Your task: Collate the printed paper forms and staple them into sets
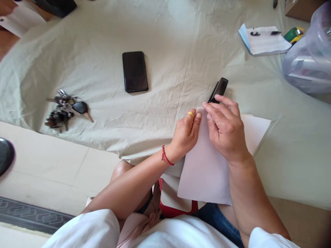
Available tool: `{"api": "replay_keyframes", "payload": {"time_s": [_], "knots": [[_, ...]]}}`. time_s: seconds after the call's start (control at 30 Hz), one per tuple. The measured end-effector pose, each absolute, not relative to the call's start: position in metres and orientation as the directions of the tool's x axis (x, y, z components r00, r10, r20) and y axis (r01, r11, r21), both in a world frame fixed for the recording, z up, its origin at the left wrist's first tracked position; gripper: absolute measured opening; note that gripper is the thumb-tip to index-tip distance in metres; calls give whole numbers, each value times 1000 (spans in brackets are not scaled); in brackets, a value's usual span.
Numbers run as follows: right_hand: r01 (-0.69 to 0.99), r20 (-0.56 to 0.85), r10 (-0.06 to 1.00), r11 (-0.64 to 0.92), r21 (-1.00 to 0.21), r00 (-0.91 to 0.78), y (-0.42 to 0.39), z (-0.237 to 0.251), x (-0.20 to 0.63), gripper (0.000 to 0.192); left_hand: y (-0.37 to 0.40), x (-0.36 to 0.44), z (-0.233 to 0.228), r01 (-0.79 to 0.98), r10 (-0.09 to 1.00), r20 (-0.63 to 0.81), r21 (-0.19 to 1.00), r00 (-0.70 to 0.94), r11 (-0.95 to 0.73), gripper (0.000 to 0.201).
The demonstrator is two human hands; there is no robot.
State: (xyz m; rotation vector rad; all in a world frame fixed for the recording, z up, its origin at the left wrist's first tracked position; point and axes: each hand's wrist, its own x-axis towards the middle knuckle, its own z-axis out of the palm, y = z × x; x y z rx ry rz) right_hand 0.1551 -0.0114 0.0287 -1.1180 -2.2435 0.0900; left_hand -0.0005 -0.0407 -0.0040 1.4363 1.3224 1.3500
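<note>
White paper sheets [204,172] hang tilted from the table's near edge toward my lap. My left hand [187,132], with a ring and a red wrist string, is closed on their top corner, thumb on top. My right hand [226,125] is beside it, thumb and index finger bent in at the same paper edge; the exact contact is partly hidden. Just beyond those fingers lies a black stapler [219,88], its near end covered by my right hand. More white paper [256,131] lies on the table under my right wrist.
A black phone [134,71] and a key bunch [68,110] lie on the cloth-covered table [160,124] to the left. At the right are a notepad with a pen [269,39], a green-yellow tape measure [293,34] and a clear plastic container [307,65].
</note>
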Motion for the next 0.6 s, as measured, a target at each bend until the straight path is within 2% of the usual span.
{"api": "replay_keyframes", "payload": {"time_s": [0.1, 0.27, 0.4, 0.5, 0.53, 0.6], "knots": [[711, 493, 751, 626, -320, -439, -8, 30, 160, 41, -39, -3, -4, 193, 977, 195, 965, -83, -176, 57], [787, 512, 794, 529, -318, -327, 5, 25, 194, 34, -35, -14, -1, 166, 980, 178, 973, -94, -161, 60], [812, 454, 854, 443, -380, -254, 16, 21, 233, 34, -32, -24, 0, 150, 978, 183, 974, -97, -167, 65], [774, 356, 934, 234, -588, -13, 19, 19, 253, 44, -31, -30, 0, 143, 973, 184, 976, -136, -164, 66], [723, 304, 949, 149, -674, 88, 19, 18, 256, 49, -31, -32, 1, 134, 972, 180, 978, -151, -160, 66], [572, 180, 972, 61, -818, 154, 17, 18, 256, 57, -31, -34, 1, 108, 970, 164, 983, -178, -146, 66]]}}
